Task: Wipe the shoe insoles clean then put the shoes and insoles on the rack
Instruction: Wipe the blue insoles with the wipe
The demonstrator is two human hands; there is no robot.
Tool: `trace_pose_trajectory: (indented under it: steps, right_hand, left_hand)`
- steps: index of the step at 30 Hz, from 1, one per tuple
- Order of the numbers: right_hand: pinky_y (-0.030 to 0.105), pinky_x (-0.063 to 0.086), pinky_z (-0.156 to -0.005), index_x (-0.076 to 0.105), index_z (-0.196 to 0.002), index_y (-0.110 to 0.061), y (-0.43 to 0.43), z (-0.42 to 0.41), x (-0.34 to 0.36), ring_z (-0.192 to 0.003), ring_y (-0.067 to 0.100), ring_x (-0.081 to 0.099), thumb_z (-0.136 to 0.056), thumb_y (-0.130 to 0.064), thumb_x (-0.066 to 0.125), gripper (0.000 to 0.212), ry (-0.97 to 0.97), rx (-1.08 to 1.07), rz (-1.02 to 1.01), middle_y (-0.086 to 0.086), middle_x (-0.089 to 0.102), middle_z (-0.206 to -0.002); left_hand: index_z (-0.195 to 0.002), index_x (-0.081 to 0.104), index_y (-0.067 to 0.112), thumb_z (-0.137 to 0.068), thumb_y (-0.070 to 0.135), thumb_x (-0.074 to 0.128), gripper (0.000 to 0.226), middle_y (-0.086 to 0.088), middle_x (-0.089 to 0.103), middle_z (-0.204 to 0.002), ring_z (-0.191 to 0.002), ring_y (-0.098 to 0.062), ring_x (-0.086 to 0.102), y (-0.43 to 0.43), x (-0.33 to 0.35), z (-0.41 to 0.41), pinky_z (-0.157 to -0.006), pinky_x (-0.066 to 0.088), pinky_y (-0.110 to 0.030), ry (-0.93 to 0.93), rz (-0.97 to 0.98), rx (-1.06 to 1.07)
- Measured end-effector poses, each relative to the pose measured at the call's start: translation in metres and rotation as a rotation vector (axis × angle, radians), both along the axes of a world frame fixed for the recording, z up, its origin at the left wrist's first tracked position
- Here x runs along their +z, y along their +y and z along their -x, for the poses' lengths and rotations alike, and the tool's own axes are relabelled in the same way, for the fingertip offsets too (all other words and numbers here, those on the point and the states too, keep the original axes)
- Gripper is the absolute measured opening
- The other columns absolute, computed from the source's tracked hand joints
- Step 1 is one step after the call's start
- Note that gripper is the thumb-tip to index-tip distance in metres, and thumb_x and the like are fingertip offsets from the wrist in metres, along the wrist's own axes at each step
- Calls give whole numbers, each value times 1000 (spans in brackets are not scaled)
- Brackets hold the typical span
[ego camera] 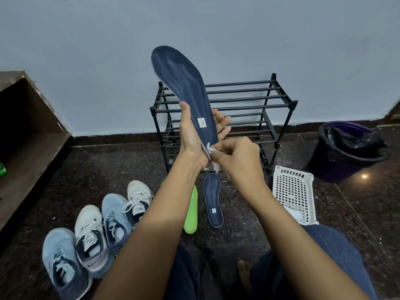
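Observation:
My left hand (195, 137) grips a dark blue insole (184, 83) by its heel end and holds it upright, toe up, in front of the black shoe rack (249, 98). My right hand (238, 156) pinches a small white wipe (213, 151) against the insole's heel. A second dark blue insole (213, 200) and a green insole (191, 211) lie on the floor below. Several sneakers stand in a row at the lower left: two light blue ones (58, 260) (114, 217) and two white ones (91, 234) (138, 200).
A white plastic basket (294, 191) lies on the dark floor at the right. Behind it stands a dark bin (346, 148) lined with a black bag. A brown wooden shelf (28, 135) runs along the left. My knees in blue trousers fill the bottom.

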State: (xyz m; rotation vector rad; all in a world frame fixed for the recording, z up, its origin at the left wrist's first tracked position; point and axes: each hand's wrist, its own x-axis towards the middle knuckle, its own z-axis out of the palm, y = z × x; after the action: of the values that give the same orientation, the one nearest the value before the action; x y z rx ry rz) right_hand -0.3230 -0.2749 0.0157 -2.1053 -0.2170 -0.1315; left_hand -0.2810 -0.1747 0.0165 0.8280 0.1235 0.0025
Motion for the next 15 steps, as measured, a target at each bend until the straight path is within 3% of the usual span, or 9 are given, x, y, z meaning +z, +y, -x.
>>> trace_pose_trajectory:
  steps: [1, 3, 6, 8, 10, 12, 13, 15]
  right_hand:
    - [5, 38, -55, 75, -82, -11, 1, -1, 1, -51, -6, 54, -83, -15, 70, 6, -16, -20, -74, 3, 67, -62]
    - [5, 42, -62, 76, -85, -11, 5, -6, 0, -62, -3, 61, -82, -15, 71, 6, -122, -87, -103, 3, 72, -74]
    - [24, 51, -85, 74, -93, -7, 11, -15, 0, -88, 16, 69, -83, -8, 66, 13, -270, -149, -69, 5, 73, -101]
    - [34, 52, -89, 74, -96, -6, 13, -17, 0, -94, 22, 68, -85, -8, 63, 15, -286, -139, -14, 8, 71, -106]
    - [28, 51, -87, 75, -95, -8, 9, -16, 1, -91, 22, 68, -86, -13, 66, 14, -220, -85, 46, 8, 73, -98]
    - [6, 46, -73, 76, -92, -11, 3, -11, 3, -81, 14, 67, -85, -19, 69, 13, -127, -4, 50, 6, 73, -88]
    - [1, 41, -67, 76, -91, -12, -1, -9, 4, -77, 10, 65, -84, -20, 69, 12, -84, 37, 49, 4, 73, -85]
    - [7, 44, -68, 77, -92, -16, -7, -8, 3, -76, 8, 65, -81, -17, 71, 12, -15, 98, 21, 0, 74, -84]
  left_hand:
    - [-85, 60, 8, -92, 73, 24, 75, -5, 64, -71, -73, -20, 69, -2, 0, 1, -80, 54, -34, -5, 4, 4]
    - [-83, 58, 7, -91, 73, 24, 75, -6, 62, -70, -68, -18, 65, -8, 0, 4, -74, 54, -30, -15, 43, -14]
    - [-79, 57, 9, -91, 74, 24, 74, -2, 60, -67, -61, -14, 59, -16, -2, 8, -66, 49, -25, 0, 54, -44]
    - [-79, 57, 9, -90, 75, 25, 74, -2, 61, -67, -64, -15, 59, -16, -3, 7, -69, 48, -26, 3, 63, -59]
    - [-80, 57, 8, -89, 77, 28, 75, -5, 61, -68, -69, -17, 63, -11, -3, 6, -70, 53, -28, 15, 126, -70]
    - [-82, 59, 7, -89, 75, 30, 74, -7, 63, -70, -72, -20, 67, -6, -4, 4, -69, 57, -30, 4, 148, -52]
    - [-83, 60, 6, -90, 74, 30, 75, -7, 64, -71, -73, -21, 68, -4, -4, 3, -71, 57, -32, -9, 145, -50]
    - [-85, 61, 5, -90, 75, 31, 76, -8, 65, -72, -74, -21, 69, -1, -2, 3, -75, 57, -36, -23, 152, -61]
